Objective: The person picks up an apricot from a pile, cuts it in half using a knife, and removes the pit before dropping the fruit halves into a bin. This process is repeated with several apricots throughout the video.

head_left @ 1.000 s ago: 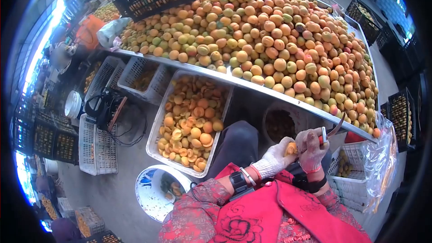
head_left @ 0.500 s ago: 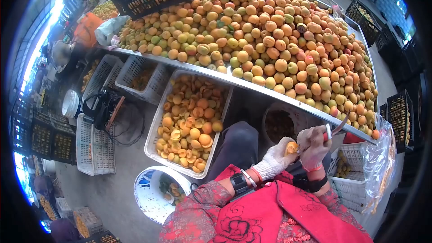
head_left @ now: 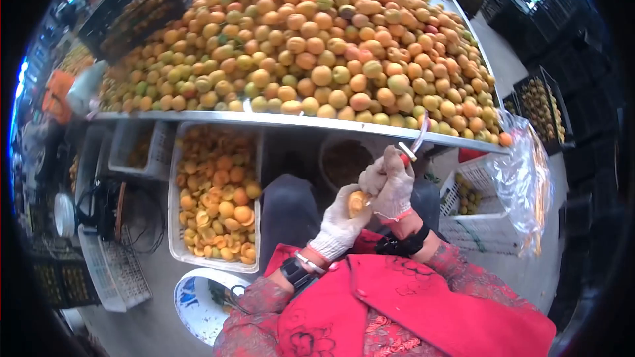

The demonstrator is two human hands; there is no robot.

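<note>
My left hand [head_left: 338, 226], in a white knit glove, is closed around a peach-coloured apricot [head_left: 359, 203] above my lap. Pressed close beside it is my right hand [head_left: 393, 188], also gloved, with its fingers wrapped round the red handle of a knife [head_left: 405, 157]. The knife's curved blade points up and away from the fruit, towards the table edge. Whether the right fingertips touch the apricot is hard to make out. Beyond both hands, a large heap of whole apricots [head_left: 321, 76] covers a metal-edged table [head_left: 218, 117].
Left of my knees stands a white crate [head_left: 174, 215] of halved apricots [head_left: 218, 215]. A white bucket [head_left: 190, 307] is below it. Under the table sits another bucket [head_left: 345, 162] with dark contents. A white crate [head_left: 486, 233] and clear plastic sheeting [head_left: 522, 172] are at right.
The camera view has turned, so table, crates and hands appear further left. Both hands stay together, the left still on the apricot, the right still on the knife, whose blade now points more upward.
</note>
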